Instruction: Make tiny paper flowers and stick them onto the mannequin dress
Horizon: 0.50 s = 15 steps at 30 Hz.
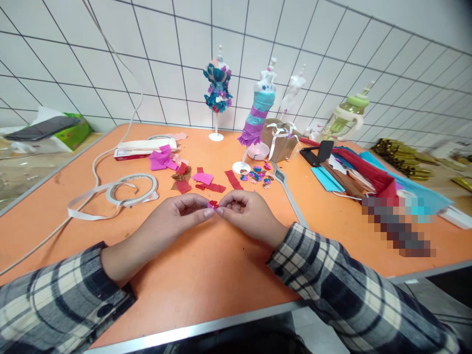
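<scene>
Between both hands, over the orange table, is a small red and pink crepe-paper piece (213,205), partly hidden by fingertips. My left hand (186,212) pinches it from the left with thumb and forefinger. From the right, my right hand (248,212) grips its other edge with closed fingers. Just beyond lie a pink paper piece (203,179), a red paper strip (234,180) and a small heap of red and brown scraps (182,178). Several tiny paper flowers (257,174) in blue, purple, brown and pink lie to the right of these.
A roll of white double-sided tape (154,189) lies left, beside a white cable (96,169). Mini dress forms in blue (217,81) and turquoise-purple (261,110) paper stand at the back. Scissors (291,196), folded crepe paper (379,177) and a green-lidded bottle (344,118) are to the right.
</scene>
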Motion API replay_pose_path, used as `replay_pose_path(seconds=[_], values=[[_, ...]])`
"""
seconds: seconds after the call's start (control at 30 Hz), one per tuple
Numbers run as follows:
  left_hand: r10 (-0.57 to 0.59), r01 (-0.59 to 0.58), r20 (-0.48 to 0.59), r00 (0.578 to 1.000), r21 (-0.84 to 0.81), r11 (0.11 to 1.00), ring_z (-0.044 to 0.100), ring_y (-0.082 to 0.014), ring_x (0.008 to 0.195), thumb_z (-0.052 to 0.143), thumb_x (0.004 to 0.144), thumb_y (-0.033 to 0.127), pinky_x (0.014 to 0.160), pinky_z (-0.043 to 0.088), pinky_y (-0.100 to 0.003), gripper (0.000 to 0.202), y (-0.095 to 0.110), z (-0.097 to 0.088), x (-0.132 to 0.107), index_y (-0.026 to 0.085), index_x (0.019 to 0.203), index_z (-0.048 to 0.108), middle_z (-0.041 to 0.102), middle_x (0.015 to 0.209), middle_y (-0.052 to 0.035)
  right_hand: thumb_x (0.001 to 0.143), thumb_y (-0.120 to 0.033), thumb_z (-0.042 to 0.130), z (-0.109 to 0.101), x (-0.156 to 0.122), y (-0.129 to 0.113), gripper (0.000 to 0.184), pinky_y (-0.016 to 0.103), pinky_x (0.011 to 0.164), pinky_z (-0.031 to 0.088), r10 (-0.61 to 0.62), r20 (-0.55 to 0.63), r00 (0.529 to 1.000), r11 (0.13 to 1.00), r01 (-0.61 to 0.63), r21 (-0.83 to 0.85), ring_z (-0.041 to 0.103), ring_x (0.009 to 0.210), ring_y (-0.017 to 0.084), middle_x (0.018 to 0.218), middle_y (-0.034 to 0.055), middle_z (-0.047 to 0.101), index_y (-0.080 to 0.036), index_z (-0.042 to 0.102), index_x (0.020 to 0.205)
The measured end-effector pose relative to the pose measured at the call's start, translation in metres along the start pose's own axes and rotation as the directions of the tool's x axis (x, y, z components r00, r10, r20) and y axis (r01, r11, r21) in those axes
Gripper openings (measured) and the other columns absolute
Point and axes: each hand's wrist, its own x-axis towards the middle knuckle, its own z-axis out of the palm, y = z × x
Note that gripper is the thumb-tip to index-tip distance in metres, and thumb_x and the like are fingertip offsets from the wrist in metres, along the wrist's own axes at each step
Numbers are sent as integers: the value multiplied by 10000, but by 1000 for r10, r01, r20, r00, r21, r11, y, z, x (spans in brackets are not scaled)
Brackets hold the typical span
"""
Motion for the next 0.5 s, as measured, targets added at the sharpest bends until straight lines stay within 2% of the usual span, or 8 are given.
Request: replay_pose_path(seconds=[0.17, 0.33, 0.5], values=[[-29, 28, -14, 999, -21, 999, 733, -237, 806, 864, 658, 497, 809, 586, -359, 321, -2, 2, 1, 225, 796, 761, 807, 829, -38, 830, -282, 723, 0, -1, -2, 113, 236, 534, 300, 15, 36, 999, 1000, -15, 10, 390, 545, 83, 616, -58, 542, -169, 722, 841], [-47, 47, 65, 997, -7, 999, 734, -239, 803, 844, 668, 497, 806, 593, -363, 308, 2, 2, 0, 224, 785, 762, 802, 823, -44, 817, -255, 711, -1, -1, 1, 84, 232, 582, 350, -14, 5, 1000, 1000, 14, 20, 436, 583, 85, 680, -43, 605, -172, 710, 830], [-6, 2, 69, 998, 46, 999, 713, -224, 764, 805, 703, 487, 753, 587, -339, 284, 2, 1, 0, 218, 775, 750, 779, 784, -33, 806, -218, 678, -3, 0, 1, 46, 233, 596, 370, 3, 20, 1000, 998, -4, 56, 457, 600, 91, 685, -46, 595, -179, 663, 785]])
